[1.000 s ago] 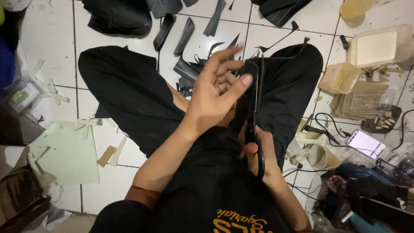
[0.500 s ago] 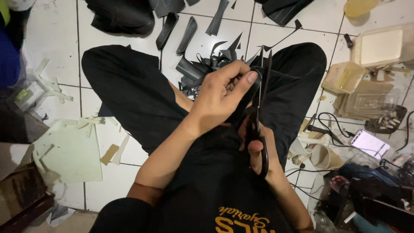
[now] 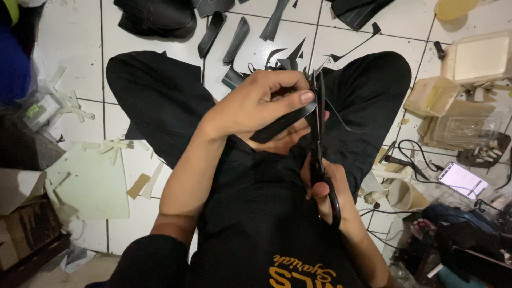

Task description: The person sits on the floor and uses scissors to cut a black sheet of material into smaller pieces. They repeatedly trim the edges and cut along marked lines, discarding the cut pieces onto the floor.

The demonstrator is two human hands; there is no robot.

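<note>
I sit cross-legged on a white tiled floor in black clothes. My left hand point(image 3: 261, 106) pinches a black strip of material point(image 3: 282, 121) between thumb and fingers above my lap. My right hand point(image 3: 325, 194) grips the handles of black scissors point(image 3: 319, 144), whose blades point away from me and meet the strip's edge by my left thumb. A thin black sliver curls off to the right of the blades.
Black offcuts and shaped pieces point(image 3: 234, 37) lie ahead of my knees. A pale green sheet point(image 3: 88, 184) with scraps sits left. Right are beige containers point(image 3: 474, 58), a lit phone point(image 3: 461, 180), cables and a cup point(image 3: 405, 194).
My left hand went from fingers spread to closed on the black strip. The scissors shifted up against the strip, and the view moved closer.
</note>
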